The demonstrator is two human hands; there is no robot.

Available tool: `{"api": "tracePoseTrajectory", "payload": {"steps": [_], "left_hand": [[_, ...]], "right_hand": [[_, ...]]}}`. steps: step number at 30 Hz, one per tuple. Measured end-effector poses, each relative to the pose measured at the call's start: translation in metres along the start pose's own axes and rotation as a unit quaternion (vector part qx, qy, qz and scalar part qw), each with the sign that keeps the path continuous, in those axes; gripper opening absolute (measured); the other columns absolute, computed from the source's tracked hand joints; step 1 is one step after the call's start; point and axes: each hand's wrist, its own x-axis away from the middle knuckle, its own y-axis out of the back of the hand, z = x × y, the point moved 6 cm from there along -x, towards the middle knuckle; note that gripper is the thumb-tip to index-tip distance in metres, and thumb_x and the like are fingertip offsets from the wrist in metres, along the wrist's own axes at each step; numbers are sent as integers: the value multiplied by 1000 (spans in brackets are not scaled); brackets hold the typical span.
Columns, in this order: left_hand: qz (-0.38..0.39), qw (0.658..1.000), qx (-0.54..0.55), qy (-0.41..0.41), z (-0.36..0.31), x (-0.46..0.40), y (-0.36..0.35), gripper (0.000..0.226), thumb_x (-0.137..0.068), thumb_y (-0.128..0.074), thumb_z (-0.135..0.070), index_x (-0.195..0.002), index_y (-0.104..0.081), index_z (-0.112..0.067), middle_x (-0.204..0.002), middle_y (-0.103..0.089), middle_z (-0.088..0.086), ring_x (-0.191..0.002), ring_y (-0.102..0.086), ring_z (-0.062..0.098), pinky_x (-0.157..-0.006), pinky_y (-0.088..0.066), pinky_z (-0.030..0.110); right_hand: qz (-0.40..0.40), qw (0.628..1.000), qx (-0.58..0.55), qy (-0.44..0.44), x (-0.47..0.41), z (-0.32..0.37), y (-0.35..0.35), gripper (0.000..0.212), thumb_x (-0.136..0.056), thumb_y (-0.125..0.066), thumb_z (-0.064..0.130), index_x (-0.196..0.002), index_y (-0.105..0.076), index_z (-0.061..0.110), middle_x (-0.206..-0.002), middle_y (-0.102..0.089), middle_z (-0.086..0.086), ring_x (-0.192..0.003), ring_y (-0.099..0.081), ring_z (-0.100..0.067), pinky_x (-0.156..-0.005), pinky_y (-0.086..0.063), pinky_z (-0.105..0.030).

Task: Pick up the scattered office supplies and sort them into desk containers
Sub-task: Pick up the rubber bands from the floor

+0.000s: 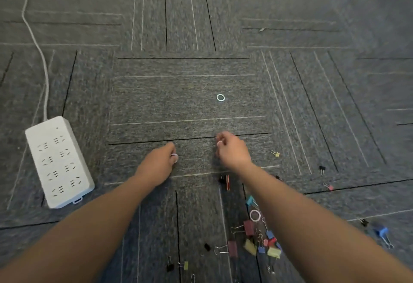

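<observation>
Both hands reach out low over the carpet, side by side with a gap between them. Left hand [159,164] has its fingers curled around a small pale ring [174,157] that shows at its fingertips; right hand [231,149] pinches another small pale ring [219,142] at its curled fingertips.

Going left to right: a white power strip [59,162], a smooth rounded block with two rows of sockets, lies near the left edge of the carpet, its woven white cord [33,34] looping away toward the far left corner. A thin white ring [220,97] lies flat on the carpet beyond the right hand, well apart from it. Near the right forearm, binder clips [257,238] sit in a loose heap, maroon, yellow, blue and red, with bent wire handles, and a pinkish ring [255,215] lies among them. Smaller black, yellow and pink clips are scattered singly farther right, and a blue binder clip [382,233] lies near the right edge.

The carpet [190,25] is grey, short-piled tile, streaked with thin black and white lines set at right angles from tile to tile.
</observation>
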Motion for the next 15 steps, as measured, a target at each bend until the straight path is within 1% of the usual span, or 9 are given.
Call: {"api": "tracePoseTrajectory", "payload": {"steps": [2,3,5,6,7,9,12,15], "left_hand": [[-25,1000,4,-5,-20,-22,5,14,-99,-44,-27,-87,-45,-19,-75,-54,-2,-68,-51,19,-57,-37,35],[-24,1000,-4,-7,-28,-33,4,13,-99,-44,-26,-87,-45,-20,-76,-54,-3,-69,-50,20,-56,-35,34],[3,1000,-23,-11,-34,-51,-5,13,-98,-45,-23,-85,-43,-21,-82,-55,0,-72,-50,21,-59,-36,35],[17,999,-30,-15,-34,-58,-11,15,-97,-45,-21,-82,-42,-21,-86,-56,3,-74,-50,22,-61,-37,36],[26,999,-34,-18,-31,-64,-15,17,-96,-45,-21,-80,-42,-22,-88,-56,3,-76,-51,22,-63,-39,37],[32,999,-34,-28,-25,-71,-19,18,-97,-48,-26,-80,-43,-22,-86,-54,0,-78,-50,22,-66,-39,39],[63,997,-13,-43,-22,-77,-24,21,-96,-50,-30,-78,-41,-26,-83,-50,-5,-78,-47,19,-66,-36,37],[74,997,0,-34,-21,-76,-21,23,-95,-53,-29,-76,-40,-29,-82,-48,-9,-80,-46,17,-71,-37,36]], "right_hand": [[-4,1000,-10,-7,-36,11,10,19,-96,-44,17,-105,-57,28,-91,-70,-5,-78,-66,-22,-69,-57,-37],[-13,1000,-5,-7,-50,16,14,23,-96,-44,17,-112,-56,28,-94,-70,-6,-79,-67,-24,-71,-57,-38],[-36,999,2,-6,-78,23,18,35,-95,-44,18,-128,-49,28,-100,-69,-10,-82,-67,-28,-73,-56,-38],[-42,999,-5,-8,-91,24,18,40,-95,-43,18,-133,-43,30,-100,-68,-12,-79,-67,-28,-70,-57,-39],[-46,999,-16,-12,-103,24,18,43,-95,-42,19,-135,-39,33,-99,-68,-12,-76,-67,-28,-68,-59,-41],[-49,998,-25,-23,-125,25,16,45,-96,-41,18,-138,-34,34,-95,-68,-12,-72,-67,-29,-64,-60,-44],[-42,998,-26,-49,-145,27,16,50,-99,-44,16,-144,-26,31,-91,-67,-11,-71,-68,-28,-64,-61,-46],[-16,997,-23,-67,-154,33,15,48,-99,-48,15,-142,-28,25,-90,-65,-15,-70,-69,-29,-59,-61,-42]]}}
